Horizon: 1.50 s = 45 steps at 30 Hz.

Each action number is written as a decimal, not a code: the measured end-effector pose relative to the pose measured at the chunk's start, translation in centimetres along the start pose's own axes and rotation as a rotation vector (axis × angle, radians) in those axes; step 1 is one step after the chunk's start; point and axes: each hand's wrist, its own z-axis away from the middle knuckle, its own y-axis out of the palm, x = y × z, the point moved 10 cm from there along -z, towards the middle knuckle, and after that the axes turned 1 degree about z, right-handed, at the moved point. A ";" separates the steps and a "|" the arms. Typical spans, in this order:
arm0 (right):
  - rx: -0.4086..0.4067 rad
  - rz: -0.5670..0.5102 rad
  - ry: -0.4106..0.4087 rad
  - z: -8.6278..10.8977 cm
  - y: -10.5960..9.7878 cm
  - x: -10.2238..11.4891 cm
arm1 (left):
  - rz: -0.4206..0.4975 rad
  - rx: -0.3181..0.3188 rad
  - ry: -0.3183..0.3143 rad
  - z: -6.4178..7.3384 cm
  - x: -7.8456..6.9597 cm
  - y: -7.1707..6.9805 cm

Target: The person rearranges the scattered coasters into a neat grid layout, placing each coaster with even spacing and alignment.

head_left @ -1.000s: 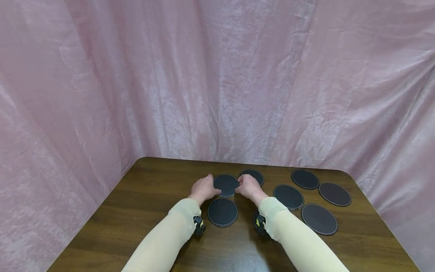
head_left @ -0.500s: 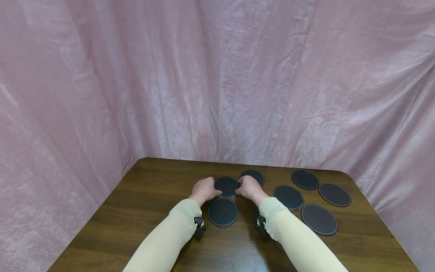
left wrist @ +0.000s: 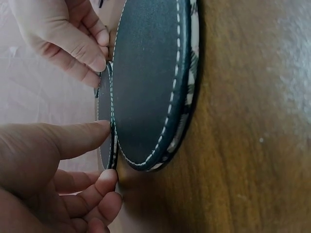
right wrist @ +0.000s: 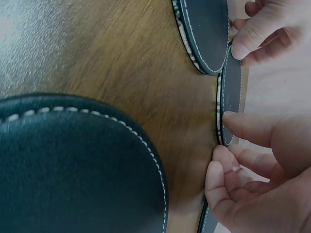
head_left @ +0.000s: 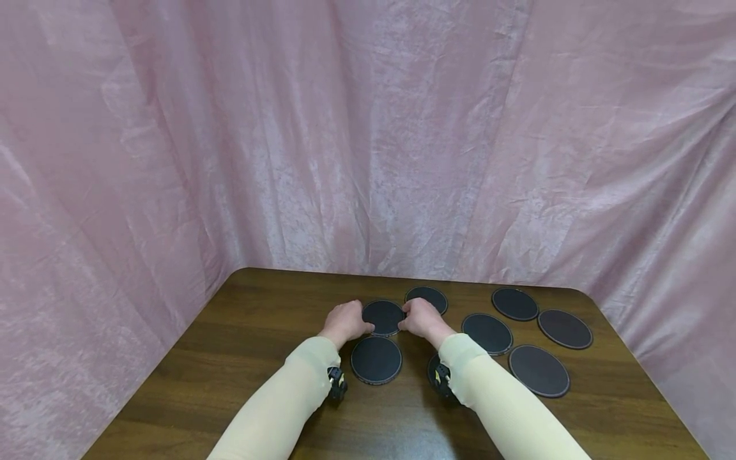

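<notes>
Held disc [head_left: 383,317] was flanked by left hand [head_left: 347,321] and right hand [head_left: 425,319] over desk [head_left: 259,370], just behind near disc [head_left: 376,360]. Each grip nearly closed, rim pinched lightly between thumb and fingers. Patterned edging was shown clearly by wrist views, barely by head view. Fuller disc [right wrist: 73,170] was revealed by right wrist view; from head, mostly hidden by right forearm.

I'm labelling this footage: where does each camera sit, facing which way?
Head: worn on the head, looks forward and down at table and pink curtain; left hand, right hand and sleeves show.
Left wrist: worn there, looks at the coaster both hands pinch; both show.
Right wrist: worn there, looks at that coaster from the right; both hands show.
Wrist views share that coaster.
</notes>
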 end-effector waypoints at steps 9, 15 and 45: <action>0.016 -0.037 -0.012 0.2 0.1 -0.1 | 0.009 0.004 0.003 1.9 -1.2 -2.0; -0.016 0.006 -0.123 -0.9 0.7 -1.7 | 0.041 -0.036 -0.008 7.5 -5.0 -7.7; -0.079 0.243 -0.117 11.8 -4.2 -3.7 | -0.072 -0.098 0.139 12.8 -10.5 -7.6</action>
